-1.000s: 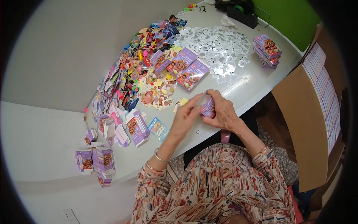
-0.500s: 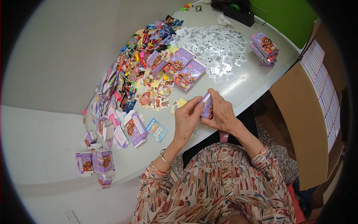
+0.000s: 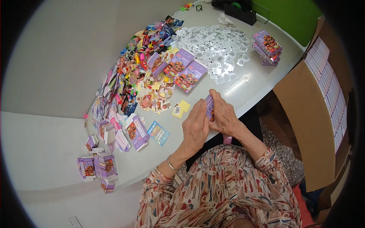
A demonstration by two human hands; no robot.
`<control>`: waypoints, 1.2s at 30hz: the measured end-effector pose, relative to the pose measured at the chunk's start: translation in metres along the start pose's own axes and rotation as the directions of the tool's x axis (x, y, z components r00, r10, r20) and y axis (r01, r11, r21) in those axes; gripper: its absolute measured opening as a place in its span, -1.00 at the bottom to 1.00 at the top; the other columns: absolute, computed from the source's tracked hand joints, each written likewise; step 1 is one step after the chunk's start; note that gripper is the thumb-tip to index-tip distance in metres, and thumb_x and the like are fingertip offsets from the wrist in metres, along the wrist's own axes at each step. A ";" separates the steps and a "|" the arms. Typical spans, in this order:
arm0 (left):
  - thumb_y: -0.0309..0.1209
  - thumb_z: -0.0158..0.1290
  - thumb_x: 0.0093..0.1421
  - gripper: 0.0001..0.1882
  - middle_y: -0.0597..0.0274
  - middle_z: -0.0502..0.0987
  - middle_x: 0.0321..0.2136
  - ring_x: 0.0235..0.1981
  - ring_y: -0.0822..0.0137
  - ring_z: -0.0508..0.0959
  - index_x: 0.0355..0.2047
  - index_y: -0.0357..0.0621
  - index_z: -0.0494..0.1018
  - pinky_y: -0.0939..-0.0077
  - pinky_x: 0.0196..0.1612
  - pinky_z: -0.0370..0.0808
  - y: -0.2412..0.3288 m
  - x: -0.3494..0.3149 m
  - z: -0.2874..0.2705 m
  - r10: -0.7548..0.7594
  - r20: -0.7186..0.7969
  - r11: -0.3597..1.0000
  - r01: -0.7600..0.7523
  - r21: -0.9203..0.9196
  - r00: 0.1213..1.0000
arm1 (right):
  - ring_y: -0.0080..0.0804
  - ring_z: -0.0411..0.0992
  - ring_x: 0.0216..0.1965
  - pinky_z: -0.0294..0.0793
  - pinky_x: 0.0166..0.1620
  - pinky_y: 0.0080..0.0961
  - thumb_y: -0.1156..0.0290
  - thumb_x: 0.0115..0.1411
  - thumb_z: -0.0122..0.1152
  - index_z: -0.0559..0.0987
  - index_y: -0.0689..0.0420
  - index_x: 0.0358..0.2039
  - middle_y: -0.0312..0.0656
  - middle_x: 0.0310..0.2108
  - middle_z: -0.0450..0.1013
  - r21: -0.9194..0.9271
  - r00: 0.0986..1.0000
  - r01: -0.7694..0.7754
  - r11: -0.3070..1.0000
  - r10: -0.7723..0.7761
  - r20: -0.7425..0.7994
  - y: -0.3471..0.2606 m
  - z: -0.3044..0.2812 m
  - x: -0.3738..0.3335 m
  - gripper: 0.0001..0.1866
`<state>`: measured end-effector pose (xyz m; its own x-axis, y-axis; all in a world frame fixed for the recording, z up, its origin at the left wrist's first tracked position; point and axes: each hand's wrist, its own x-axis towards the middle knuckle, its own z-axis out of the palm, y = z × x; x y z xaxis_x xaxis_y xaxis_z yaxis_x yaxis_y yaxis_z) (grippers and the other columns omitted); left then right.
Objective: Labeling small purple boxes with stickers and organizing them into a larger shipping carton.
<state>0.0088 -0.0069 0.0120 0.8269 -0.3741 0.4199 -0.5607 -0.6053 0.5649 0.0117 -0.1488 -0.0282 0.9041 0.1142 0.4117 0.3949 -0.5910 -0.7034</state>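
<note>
At table edge (image 3: 255,98), left hand (image 3: 195,125), right hand (image 3: 225,113) clasping purple box (image 3: 210,105)

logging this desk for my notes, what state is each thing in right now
right hand, closed around the held box
left hand, close against the held box
held box, between the hands, flaps hidden
two middle boxes, lying flat
right stack of boxes, uneven
white packets, spread loosely
blue packet, lying flat
big carton, open, filled with rows
tape dispenser, roll mounted
</note>
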 end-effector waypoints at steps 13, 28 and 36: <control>-0.48 0.07 0.17 -0.51 -0.21 0.43 0.01 -0.01 -0.12 0.47 0.11 -0.34 0.29 0.21 0.01 0.42 -0.026 0.019 -0.002 -0.295 0.088 0.860 0.305 -0.410 0.951 | 0.09 0.47 -0.22 0.49 -0.16 -0.18 0.18 -0.11 0.35 0.11 0.38 0.19 0.20 -0.14 0.38 -0.172 0.975 -0.214 0.962 0.200 -0.098 0.016 -0.038 0.010 -0.05; -0.41 0.23 0.03 -0.37 0.07 0.41 -0.09 -0.08 0.17 0.42 0.09 -0.29 0.27 0.29 0.00 0.39 -0.089 0.071 -0.003 -0.171 0.130 0.985 0.169 0.021 0.977 | 0.00 0.34 0.03 0.31 0.10 -0.23 0.30 0.07 0.35 0.25 0.39 0.13 0.13 0.07 0.29 0.012 0.986 -0.162 0.987 0.162 -0.047 0.017 -0.012 0.012 -0.29; -0.51 0.13 0.14 -0.40 0.08 0.38 0.08 0.14 0.25 0.38 0.18 -0.32 0.21 0.41 0.10 0.39 -0.033 0.009 0.005 -0.235 0.446 0.352 0.504 -0.789 0.863 | -0.42 0.38 -0.01 0.39 0.03 -0.47 0.33 0.14 0.31 0.13 0.30 0.23 -0.08 0.01 0.37 0.730 0.897 -0.418 0.541 0.375 0.235 0.002 -0.016 0.017 -0.24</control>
<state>0.0348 0.0065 -0.0063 0.8649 -0.4943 -0.0874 0.1856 0.1531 0.9706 0.0255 -0.1607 -0.0139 0.9972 0.0683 -0.0310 -0.0451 0.2153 -0.9755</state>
